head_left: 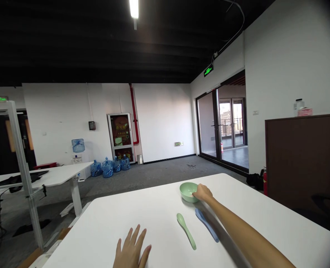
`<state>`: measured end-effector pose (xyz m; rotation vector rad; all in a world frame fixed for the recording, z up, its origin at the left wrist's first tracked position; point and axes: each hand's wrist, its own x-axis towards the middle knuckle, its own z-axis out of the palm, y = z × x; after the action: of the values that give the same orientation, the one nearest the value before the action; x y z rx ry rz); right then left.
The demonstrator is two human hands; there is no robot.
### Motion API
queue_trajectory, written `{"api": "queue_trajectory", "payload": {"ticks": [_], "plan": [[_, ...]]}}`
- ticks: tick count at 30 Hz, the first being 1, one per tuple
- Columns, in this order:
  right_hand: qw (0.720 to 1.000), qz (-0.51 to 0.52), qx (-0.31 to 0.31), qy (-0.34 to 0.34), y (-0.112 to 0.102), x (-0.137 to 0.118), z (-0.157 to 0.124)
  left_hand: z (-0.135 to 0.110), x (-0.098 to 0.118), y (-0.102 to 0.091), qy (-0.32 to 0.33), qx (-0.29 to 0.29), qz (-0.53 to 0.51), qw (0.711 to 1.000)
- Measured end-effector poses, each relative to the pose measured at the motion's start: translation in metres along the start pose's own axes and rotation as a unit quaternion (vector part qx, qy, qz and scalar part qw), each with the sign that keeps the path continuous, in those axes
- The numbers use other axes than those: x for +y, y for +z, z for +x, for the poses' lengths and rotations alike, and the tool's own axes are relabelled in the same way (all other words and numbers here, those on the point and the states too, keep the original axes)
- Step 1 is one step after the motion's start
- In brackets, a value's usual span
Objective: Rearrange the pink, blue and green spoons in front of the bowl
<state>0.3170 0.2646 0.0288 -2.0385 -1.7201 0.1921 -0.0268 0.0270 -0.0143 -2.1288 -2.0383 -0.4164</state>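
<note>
Near the far edge of the white table, my right hand grips the right rim of a light green bowl, with the thumb inside it. The bowl looks slightly tilted; whether its base touches the table I cannot tell. Closer to me lie a green spoon and, to its right under my forearm, a blue spoon. My left hand lies flat at the front of the table, fingers spread, holding nothing, to the left of the green spoon.
Another white table stands to the left, beside a metal post. Several blue water bottles are on the floor by the far wall. A dark brown cabinet is at the right, and glass doors are beyond the table.
</note>
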Motion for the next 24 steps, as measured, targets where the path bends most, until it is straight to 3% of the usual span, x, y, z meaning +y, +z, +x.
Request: {"api": "queue_trajectory", "payload": {"ticks": [8, 14, 24], "plan": [[0.997, 0.032, 0.032, -0.063, -0.023, 0.011, -0.027, 0.002, 0.002, 0.003, 0.007, 0.000, 0.004, 1.000], [0.985, 0.075, 0.071, -0.136, -0.039, 0.036, -0.070, 0.000, 0.003, -0.001, 0.004, -0.001, 0.006, 1.000], [0.984, 0.083, 0.038, -0.156, -0.036, 0.060, -0.136, 0.001, 0.008, -0.003, 0.005, 0.010, -0.002, 1.000]]}}
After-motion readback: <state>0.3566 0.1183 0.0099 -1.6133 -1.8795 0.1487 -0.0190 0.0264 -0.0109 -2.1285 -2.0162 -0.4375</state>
